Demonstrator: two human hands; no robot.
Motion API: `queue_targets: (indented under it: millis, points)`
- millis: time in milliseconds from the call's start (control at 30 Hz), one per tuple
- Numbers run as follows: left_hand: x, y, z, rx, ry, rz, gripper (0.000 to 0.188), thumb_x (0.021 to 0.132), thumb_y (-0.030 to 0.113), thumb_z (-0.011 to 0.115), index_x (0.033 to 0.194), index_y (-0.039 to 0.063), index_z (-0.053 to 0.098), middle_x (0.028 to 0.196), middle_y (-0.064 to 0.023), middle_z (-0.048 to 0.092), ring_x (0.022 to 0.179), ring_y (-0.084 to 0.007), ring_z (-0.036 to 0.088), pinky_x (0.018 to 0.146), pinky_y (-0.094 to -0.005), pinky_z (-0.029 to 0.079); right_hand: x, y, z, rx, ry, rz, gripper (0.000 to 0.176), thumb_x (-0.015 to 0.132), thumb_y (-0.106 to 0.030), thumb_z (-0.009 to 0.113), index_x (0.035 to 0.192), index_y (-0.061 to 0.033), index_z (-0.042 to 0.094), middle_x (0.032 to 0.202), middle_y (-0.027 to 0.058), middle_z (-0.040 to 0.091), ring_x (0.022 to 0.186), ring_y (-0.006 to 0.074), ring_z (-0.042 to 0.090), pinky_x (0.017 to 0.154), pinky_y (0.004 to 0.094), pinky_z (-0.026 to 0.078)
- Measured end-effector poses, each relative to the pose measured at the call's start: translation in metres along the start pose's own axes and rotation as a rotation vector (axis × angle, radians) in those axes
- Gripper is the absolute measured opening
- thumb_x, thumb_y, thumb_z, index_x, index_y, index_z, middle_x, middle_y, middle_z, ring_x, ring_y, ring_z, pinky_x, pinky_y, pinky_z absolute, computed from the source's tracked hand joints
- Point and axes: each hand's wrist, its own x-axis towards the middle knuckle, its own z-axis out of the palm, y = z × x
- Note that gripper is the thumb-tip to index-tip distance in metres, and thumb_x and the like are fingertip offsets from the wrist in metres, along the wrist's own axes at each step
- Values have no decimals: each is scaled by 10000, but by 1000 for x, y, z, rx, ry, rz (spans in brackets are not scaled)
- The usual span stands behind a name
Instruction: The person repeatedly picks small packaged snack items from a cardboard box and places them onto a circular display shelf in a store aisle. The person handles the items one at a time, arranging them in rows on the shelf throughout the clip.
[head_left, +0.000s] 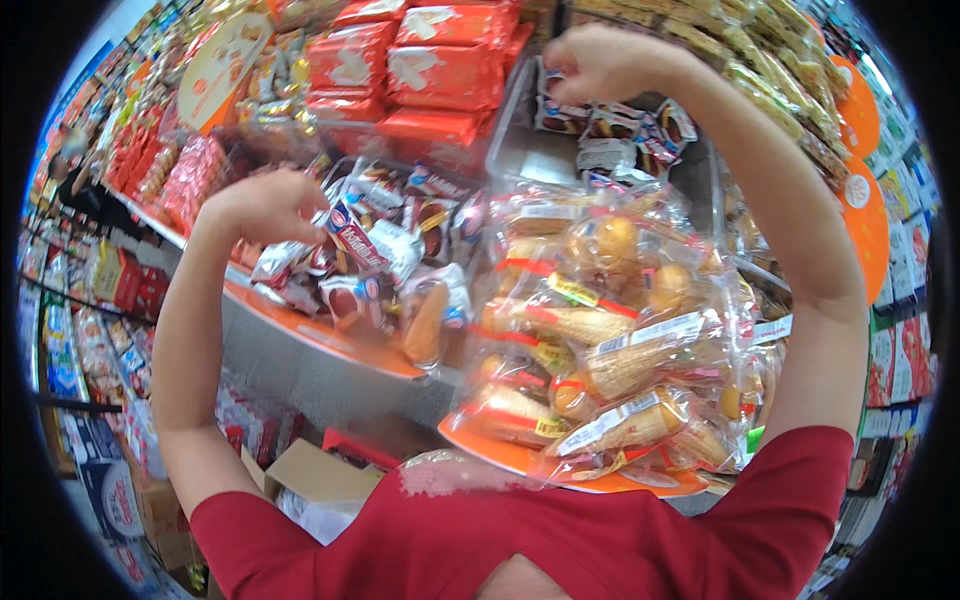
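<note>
My left hand (270, 206) is at the left side of a bin of small wrapped snack cakes (375, 247), its curled fingertips against the edge of a maroon-and-white packet (358, 238). Whether it grips that packet, I cannot tell. Farther forward and to the right, my right hand (600, 64) is curled over similar packets (611, 139) in a clear plastic bin (540, 165); its fingertips are partly hidden and blurred. Between my arms lies a heap of clear bags (600, 330) holding tan, cone-shaped goods with white labels. A blurred orange-brown tapered item (426, 322) rests at the left bin's front.
Red packages (442, 67) are stacked behind the left bin. More clear-wrapped goods (772, 67) lie at the far right, beside orange round signs (866, 225). An orange shelf edge (322, 337) curves along the front. An open cardboard box (322, 469) sits below. A person (82, 187) stands far left.
</note>
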Motion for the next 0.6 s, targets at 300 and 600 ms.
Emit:
queue_targets:
  millis: [300,600]
  points:
    - [65,87,-19,35,-29,376,346,760,224,687,980,-34,621,876,-204,666,827,-327,664,727,-383,517,-34,77,142,-138,-238,237,978,657,-470,761,1417,-37,325,1462,244,282,1336,403,334,1066,437,355]
    - [96,114,27,146,-579,478,643,670,439,770,1114,0,616,1003,-182,639,985,-321,615,843,-405,488,-21,62,163,388,-506,249,1125,649,-563,725,1449,47,222,1302,270,491,1229,348,483,974,375,437]
